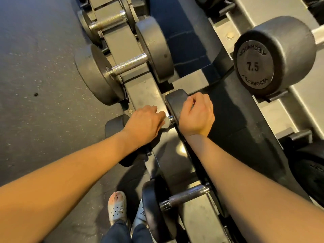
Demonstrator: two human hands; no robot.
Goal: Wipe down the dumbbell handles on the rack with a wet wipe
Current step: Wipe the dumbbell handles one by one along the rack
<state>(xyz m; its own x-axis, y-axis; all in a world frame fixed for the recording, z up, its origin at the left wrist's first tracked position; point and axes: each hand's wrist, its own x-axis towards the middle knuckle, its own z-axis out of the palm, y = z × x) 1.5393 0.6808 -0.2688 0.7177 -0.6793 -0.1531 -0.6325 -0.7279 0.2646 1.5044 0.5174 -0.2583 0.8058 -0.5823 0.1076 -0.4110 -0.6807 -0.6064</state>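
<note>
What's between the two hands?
A white wipe held by the left hand and a shiny bit of handle, seen in the head view.

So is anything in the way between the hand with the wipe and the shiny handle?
No, nothing visible. The left hand holds the wet wipe right on the handle. The right hand grips the dumbbell head beside it, not across the bar.
</note>
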